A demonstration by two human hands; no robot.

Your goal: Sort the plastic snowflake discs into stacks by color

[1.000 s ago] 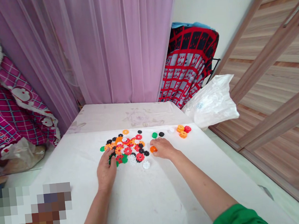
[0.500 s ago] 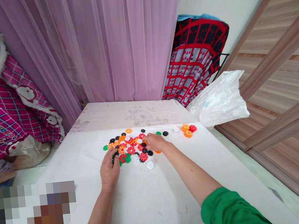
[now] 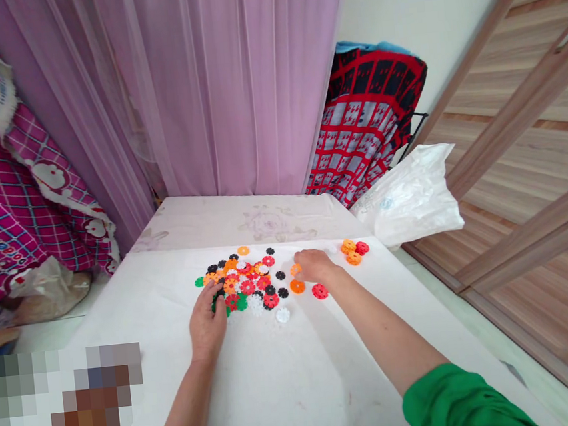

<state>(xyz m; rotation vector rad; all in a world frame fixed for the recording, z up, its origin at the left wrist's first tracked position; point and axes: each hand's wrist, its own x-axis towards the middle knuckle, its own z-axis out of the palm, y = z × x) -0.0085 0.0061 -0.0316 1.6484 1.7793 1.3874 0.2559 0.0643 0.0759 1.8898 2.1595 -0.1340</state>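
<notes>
A pile of snowflake building discs (image 3: 248, 287) in red, orange, black, white and green lies on the white-covered table. At its left edge rests my left hand (image 3: 208, 317), thumb and fingers apart, touching or just above some black and green discs. To the right of the pile, my right hand (image 3: 314, 265) has its fingers pinched on an orange disc (image 3: 295, 270). Just below it lies another orange disc (image 3: 298, 286), and a red disc (image 3: 320, 291) is under the wrist. Farther right sits a small group of orange and red discs (image 3: 353, 258).
A white plastic bag (image 3: 408, 198) stands at the table's right edge. Behind the table hang purple curtains (image 3: 232, 91). A red patterned cloth (image 3: 351, 126) covers something at the back right, and wooden doors (image 3: 524, 150) stand on the right.
My right hand has moved right, away from the pile, with an orange disc in its fingers. The red disc under the wrist now shows. My left hand has stayed at the pile's edge.
</notes>
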